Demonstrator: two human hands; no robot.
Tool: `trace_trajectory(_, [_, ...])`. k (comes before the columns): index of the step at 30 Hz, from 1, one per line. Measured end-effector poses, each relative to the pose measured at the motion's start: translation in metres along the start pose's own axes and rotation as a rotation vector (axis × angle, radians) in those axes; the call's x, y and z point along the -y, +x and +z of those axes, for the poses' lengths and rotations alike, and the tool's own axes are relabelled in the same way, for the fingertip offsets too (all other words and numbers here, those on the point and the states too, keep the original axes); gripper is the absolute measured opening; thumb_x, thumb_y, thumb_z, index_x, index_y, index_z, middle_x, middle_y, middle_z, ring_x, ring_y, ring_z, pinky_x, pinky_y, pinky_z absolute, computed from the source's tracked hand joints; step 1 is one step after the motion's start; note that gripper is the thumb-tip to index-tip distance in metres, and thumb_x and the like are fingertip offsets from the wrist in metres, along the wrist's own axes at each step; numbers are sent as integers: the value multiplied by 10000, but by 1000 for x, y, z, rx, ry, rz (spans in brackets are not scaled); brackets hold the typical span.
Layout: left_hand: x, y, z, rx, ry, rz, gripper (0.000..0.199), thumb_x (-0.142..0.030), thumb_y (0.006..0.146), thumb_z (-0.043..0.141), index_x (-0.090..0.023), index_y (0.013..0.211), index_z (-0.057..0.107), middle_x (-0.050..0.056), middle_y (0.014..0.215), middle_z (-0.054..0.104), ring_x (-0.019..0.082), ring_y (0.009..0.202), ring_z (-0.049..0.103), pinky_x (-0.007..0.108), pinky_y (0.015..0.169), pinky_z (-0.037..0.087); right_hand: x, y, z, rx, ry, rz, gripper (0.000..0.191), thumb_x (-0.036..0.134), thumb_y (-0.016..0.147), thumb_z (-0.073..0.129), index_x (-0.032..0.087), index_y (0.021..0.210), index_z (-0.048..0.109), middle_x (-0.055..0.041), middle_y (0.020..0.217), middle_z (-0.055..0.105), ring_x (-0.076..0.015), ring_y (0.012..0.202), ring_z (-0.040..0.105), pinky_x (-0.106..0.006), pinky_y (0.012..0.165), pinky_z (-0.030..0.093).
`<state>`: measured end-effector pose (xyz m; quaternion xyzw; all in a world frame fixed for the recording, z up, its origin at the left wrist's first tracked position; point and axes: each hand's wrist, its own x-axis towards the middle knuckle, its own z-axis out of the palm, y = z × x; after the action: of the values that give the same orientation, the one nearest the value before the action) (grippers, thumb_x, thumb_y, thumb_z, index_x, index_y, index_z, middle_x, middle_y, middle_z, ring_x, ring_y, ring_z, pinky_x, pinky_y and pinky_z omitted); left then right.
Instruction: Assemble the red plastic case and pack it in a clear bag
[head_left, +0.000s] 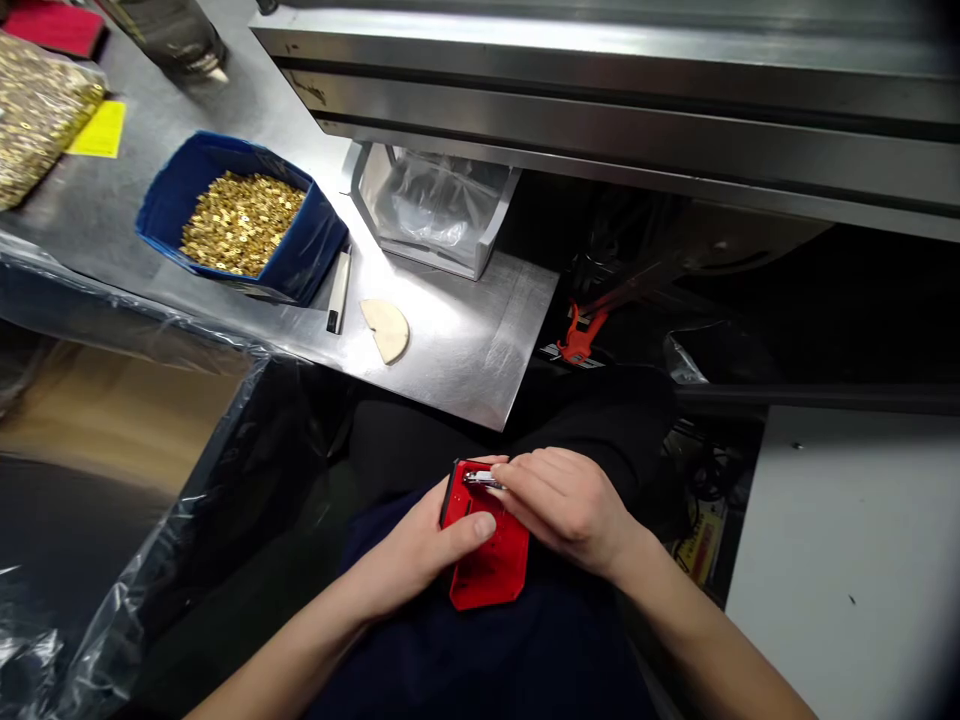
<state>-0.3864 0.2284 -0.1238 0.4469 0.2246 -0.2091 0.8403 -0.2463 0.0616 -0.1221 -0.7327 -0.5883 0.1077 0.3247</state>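
Yellow slip: a plain yellow paper slip (101, 130) lay beside a clear bag of small gold metal pieces (37, 110); no writing could be read on it
Blue bin: dark marks showed on the rim of the deep blue plastic bin (322, 240), too blurred to read; loose small gold pieces (240, 225) lay inside
Yellow and red print: a yellow label with red lettering (705, 545) showed low at the right, beside the white flat panel (847, 560), its words too small to tell
Red case: the shallow red plastic case with a dark edge (495, 575) was in the left hand (439, 540), above the lap, its hollow side up
Left fingers: closed around the case, the thumb pressing over its inner face, the other fingers mostly hidden along its side and underneath
Silver piece: the small shiny silver metal piece (480, 478) sat at the far end of the case, at the tips of the right fingers
Right hand: its fingers (529, 485) were narrow, pinched on the silver piece
Metal table: a white and black slim cutter (340, 290) and a cream half-round disc (388, 330) lay on the grey metal table (465, 350), near the blue bin
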Motion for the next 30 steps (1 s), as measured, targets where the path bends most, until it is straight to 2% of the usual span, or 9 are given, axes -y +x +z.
trace_trajectory(4, [2,-4,-4,18,-78,-64,793,-577,889,694,-226,1538,404,137,1421,608,356,1290,560,506,1118,418,-29,6,17,-329,207,410,140,300,961,654,216,1074,658,-4,812,681,-142,676,629,-277,649,530])
trace_trajectory(7, [4,-8,-8,63,-135,-87,873,-551,858,740,-250,1574,342,140,1407,616,344,1256,593,528,1130,409,-56,26,37,-338,196,675,236,357,950,650,216,1136,617,-9,861,673,-154,693,622,-296,698,537])
trace_trajectory(13, [9,-15,-14,277,-281,-12,932,-408,802,823,-262,1580,332,186,1444,597,401,1342,558,591,1119,420,-89,86,78,-177,-98,581,191,365,973,620,212,1088,628,-93,1091,658,-264,1051,616,-387,951,475])
trace_trajectory(18, [15,-18,-18,369,-305,64,954,-296,757,864,-269,1569,365,201,1509,546,399,1397,514,621,1159,376,-101,103,83,-83,-152,573,303,364,914,724,213,1165,646,-113,1166,624,-304,1131,580,-430,1002,460])
trace_trajectory(20, [16,-18,-19,361,-331,63,978,-295,738,881,-254,1568,366,211,1505,546,405,1403,506,631,1168,361,-99,94,75,-111,-68,569,413,357,887,758,206,1245,619,-120,1224,599,-293,1142,585,-421,1008,469])
trace_trajectory(22, [18,-18,-19,343,-368,51,989,-289,727,892,-256,1565,368,210,1497,553,408,1403,506,639,1172,352,-88,76,62,-162,83,586,375,358,924,714,206,1252,615,-107,1221,601,-244,1051,626,-377,948,502])
trace_trajectory(25, [18,-14,-21,324,-400,30,986,-289,732,891,-268,1564,362,202,1484,562,410,1391,520,638,1163,361,-57,39,42,-225,302,652,178,353,1013,574,222,1086,668,-42,1033,666,-181,870,648,-313,811,515])
trace_trajectory(27, [16,-11,-22,323,-388,18,981,-306,741,885,-271,1565,354,200,1472,569,411,1372,536,627,1143,388,-32,13,30,-267,377,720,171,341,1023,554,228,1023,682,-22,930,677,-177,843,646,-302,784,508])
trace_trajectory(30, [13,-4,-23,332,-348,3,963,-342,761,868,-267,1564,342,199,1451,577,409,1339,561,607,1109,422,-1,-12,18,-251,526,758,148,312,1020,563,241,1050,688,-24,950,689,-181,894,657,-301,810,514])
